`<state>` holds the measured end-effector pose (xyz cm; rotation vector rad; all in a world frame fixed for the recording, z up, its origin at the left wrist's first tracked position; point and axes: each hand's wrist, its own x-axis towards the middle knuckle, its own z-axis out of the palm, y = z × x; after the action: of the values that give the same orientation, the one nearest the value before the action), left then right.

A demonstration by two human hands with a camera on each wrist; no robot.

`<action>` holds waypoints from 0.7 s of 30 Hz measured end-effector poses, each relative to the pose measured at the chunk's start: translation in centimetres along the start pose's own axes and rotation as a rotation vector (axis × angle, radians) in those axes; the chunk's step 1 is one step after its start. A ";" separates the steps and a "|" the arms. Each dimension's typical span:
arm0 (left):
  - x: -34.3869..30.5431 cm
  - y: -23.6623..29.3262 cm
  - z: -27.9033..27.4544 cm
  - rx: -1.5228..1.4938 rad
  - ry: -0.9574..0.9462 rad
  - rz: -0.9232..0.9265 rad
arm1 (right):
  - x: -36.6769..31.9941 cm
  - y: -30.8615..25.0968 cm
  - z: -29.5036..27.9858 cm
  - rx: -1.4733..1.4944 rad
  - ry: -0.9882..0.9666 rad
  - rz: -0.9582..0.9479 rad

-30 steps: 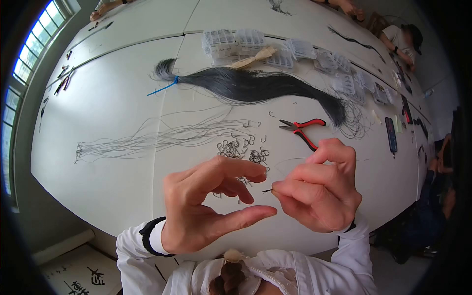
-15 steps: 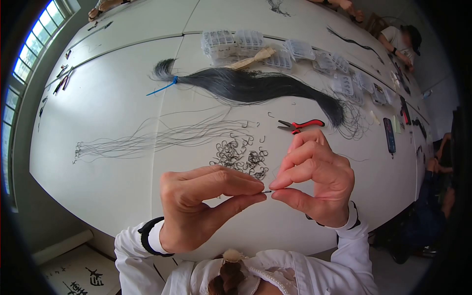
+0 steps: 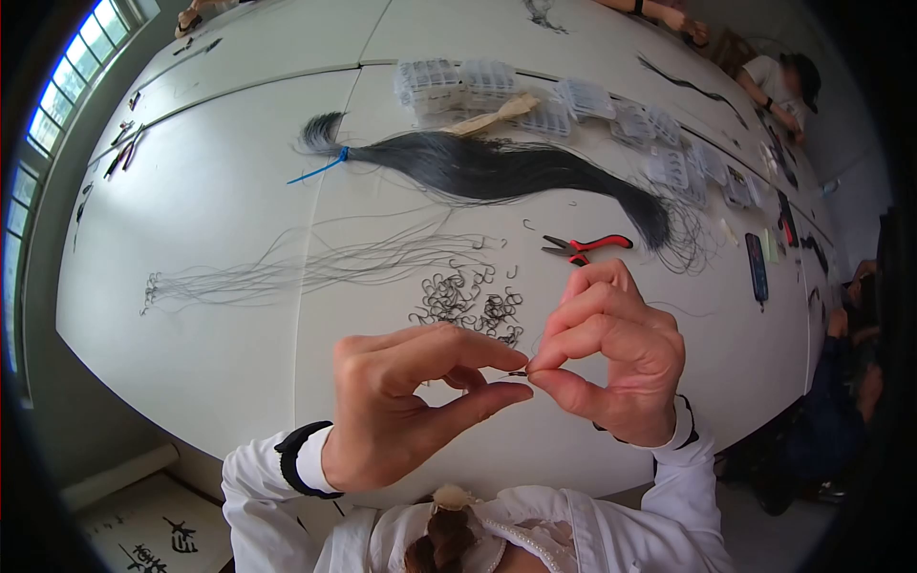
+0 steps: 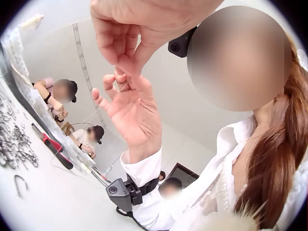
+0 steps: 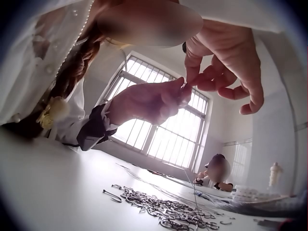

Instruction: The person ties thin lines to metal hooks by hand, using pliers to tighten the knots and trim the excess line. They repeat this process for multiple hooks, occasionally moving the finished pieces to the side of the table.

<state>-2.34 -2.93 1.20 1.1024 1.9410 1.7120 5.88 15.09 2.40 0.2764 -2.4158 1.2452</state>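
Between the two hands is a small dark, thin piece [image 3: 517,373], its far end hidden in fingertips. My right hand [image 3: 619,358] pinches its right end between thumb and forefinger, the other fingers bent above. My left hand [image 3: 411,406] curves around its left end, with a narrow gap between thumb and forefinger in the head view. In the left wrist view, a fine line crosses in front of the right palm [image 4: 132,115]. Dark metal hooks [image 3: 447,298] lie in a loose pile just beyond the hands.
Red-and-black pliers [image 3: 597,244] lie beyond my right hand. Long strands with hooks [image 3: 239,284] stretch leftward. Farther back are a dark fibre bundle [image 3: 458,167] with a blue tie and clear compartment boxes [image 3: 430,84]. A phone [image 3: 757,267] lies at right; other people sit around the table.
My left hand came in from wide apart to close on the small piece, then its thumb and forefinger parted slightly. My right hand keeps its pinch, its fingers turned a little.
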 end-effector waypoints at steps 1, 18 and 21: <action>0.0 0.0 0.1 -0.008 0.005 -0.010 | 0.0 0.0 0.0 0.009 0.001 0.008; -0.1 0.5 -0.1 0.097 0.053 0.089 | 0.0 0.2 0.1 0.039 -0.024 0.035; -0.2 0.4 0.0 0.099 0.048 0.094 | 0.0 0.2 0.1 0.041 -0.025 0.036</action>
<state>-2.14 -3.09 1.54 1.2159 2.0529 1.7210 5.78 15.16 2.24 0.2633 -2.4286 1.3152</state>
